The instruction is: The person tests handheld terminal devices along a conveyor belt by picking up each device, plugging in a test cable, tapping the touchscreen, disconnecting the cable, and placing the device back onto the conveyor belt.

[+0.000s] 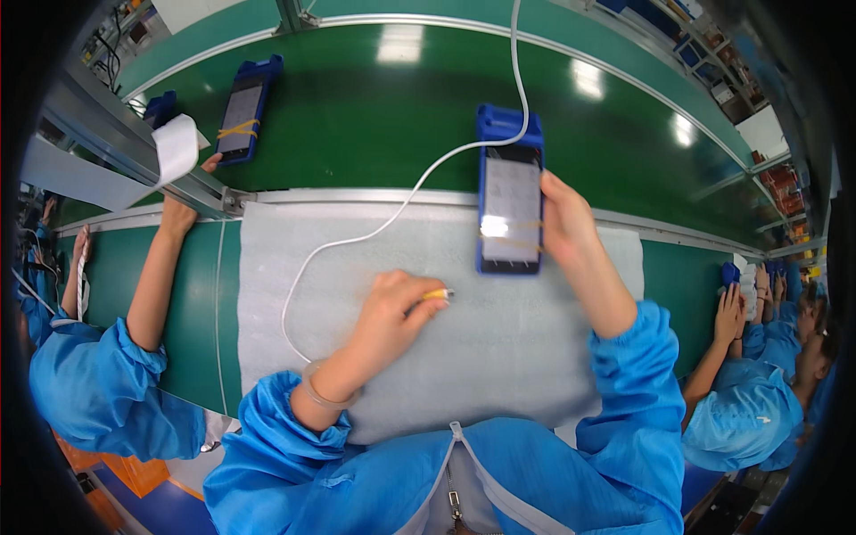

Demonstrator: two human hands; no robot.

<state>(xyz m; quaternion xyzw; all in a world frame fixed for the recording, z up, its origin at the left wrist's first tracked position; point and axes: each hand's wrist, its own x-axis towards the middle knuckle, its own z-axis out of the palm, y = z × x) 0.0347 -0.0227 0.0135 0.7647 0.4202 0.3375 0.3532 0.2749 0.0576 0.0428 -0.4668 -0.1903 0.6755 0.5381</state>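
Observation:
My left hand (397, 308) pinches a cable plug (438, 294) with a yellow body and a metal tip, above the grey mat (517, 357). A white cable (355, 239) drops from the top, passes over the terminal's upper end and loops down to my left wrist. My right hand (571, 218) grips the right edge of a blue handheld terminal (511, 201), its lit screen facing up. A yellow rubber band crosses the lower part of that screen. The plug and the terminal are apart.
Beyond the mat runs a green conveyor belt (357, 116) behind a metal rail. Another blue terminal (241, 111) with a rubber band lies there, touched by a co-worker's hand (210, 163). A metal post (147, 134) stands at left. At right are more co-workers' hands (731, 312).

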